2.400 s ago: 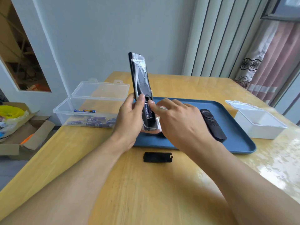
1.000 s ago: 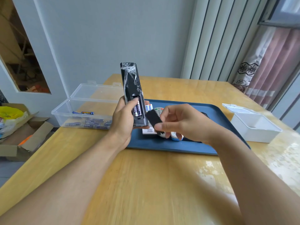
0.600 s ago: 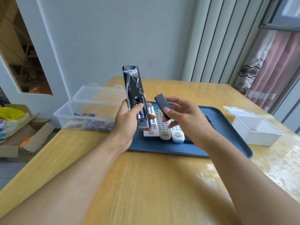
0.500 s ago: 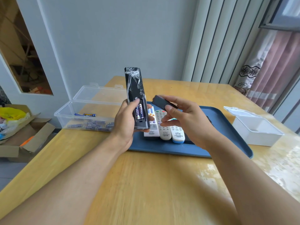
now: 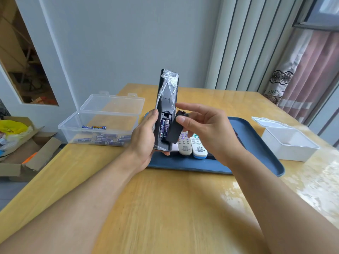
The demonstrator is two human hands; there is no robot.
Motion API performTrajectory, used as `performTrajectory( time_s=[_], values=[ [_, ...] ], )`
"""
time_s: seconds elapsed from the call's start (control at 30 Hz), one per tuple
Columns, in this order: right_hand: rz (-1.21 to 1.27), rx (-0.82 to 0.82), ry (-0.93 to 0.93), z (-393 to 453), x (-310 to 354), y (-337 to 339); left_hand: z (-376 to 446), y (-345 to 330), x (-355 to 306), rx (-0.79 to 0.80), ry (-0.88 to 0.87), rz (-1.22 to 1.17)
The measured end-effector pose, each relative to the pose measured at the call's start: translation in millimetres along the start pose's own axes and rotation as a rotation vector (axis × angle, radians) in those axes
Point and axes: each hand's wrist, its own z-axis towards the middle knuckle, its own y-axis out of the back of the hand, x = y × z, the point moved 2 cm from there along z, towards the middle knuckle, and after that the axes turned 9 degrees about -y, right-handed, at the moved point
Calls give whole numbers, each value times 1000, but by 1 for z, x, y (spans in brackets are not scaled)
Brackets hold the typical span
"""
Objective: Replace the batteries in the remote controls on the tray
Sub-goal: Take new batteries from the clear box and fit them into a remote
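Observation:
My left hand point(image 5: 145, 138) holds a black remote point(image 5: 167, 99) upright, back side toward me, with crinkled plastic wrap around its top. Its battery bay is uncovered and two purple batteries point(image 5: 164, 128) sit side by side in it. My right hand point(image 5: 205, 129) pinches the black battery cover point(image 5: 175, 132) and holds it against the right edge of the bay, tilted. Behind my hands, two white remotes point(image 5: 190, 145) lie on the blue tray point(image 5: 256, 143). A dark remote on the tray is mostly hidden by my right wrist.
A clear plastic box point(image 5: 99, 121) with its lid up holds several purple batteries, left of the tray. A white box point(image 5: 288, 143) with a raised lid stands right of the tray. A cardboard box point(image 5: 22, 149) sits on the floor, off the table's left edge.
My right hand picked the battery cover up off the table, raised it, and has now brought it down against the remote's battery bay. My left hand kept the remote upright.

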Motion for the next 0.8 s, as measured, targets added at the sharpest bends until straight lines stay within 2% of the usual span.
performTrajectory(
  time_s=[0.4,0.8],
  values=[
    [-136,-91,60,0,-3,-4,-10,-9,-3,104,50,-6],
    [-130,-206,1,-1,-3,-3,-6,-5,2,188,17,-57]
  ],
)
